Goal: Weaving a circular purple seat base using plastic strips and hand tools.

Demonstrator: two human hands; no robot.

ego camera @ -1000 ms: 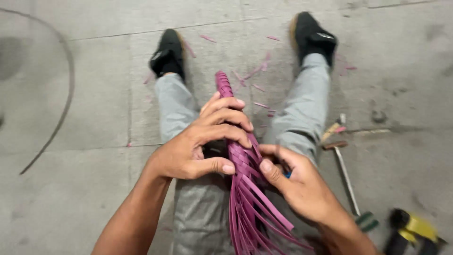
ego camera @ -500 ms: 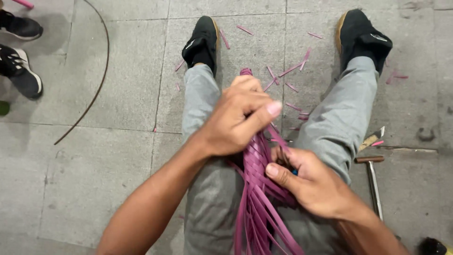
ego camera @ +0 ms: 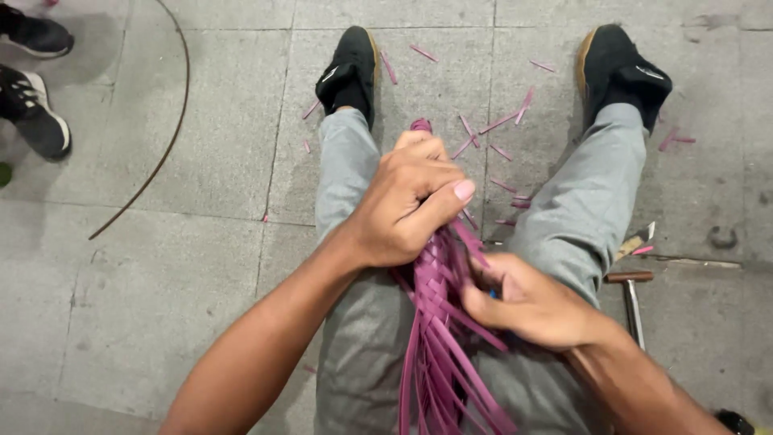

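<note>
Nearest the camera, loose purple strips (ego camera: 443, 370) fanned out over the grey-trousered lap (ego camera: 362, 346), their free ends spreading toward the near edge. They belonged to a woven purple bundle (ego camera: 439, 274) whose long axis ran near to far between the knees, its braided tip (ego camera: 420, 125) pointing away toward the feet. The right hand (ego camera: 527, 302) was curled closed on the strips at the bundle's right side, fingers pinching them. Just beyond, the left hand (ego camera: 407, 205) was wrapped tight around the woven part, thumb pressed across the top. To the right, a hammer (ego camera: 630, 294) with a wooden head lay on the grey tiled floor (ego camera: 201, 266), beside a small pale scrap (ego camera: 636, 240); no package or label showed legibly. Farther off, short purple offcuts (ego camera: 499, 121) were scattered between two black shoes (ego camera: 350, 68). At far left stood another person's dark shoes (ego camera: 32, 89), near a thin curved cable (ego camera: 165, 137).
</note>
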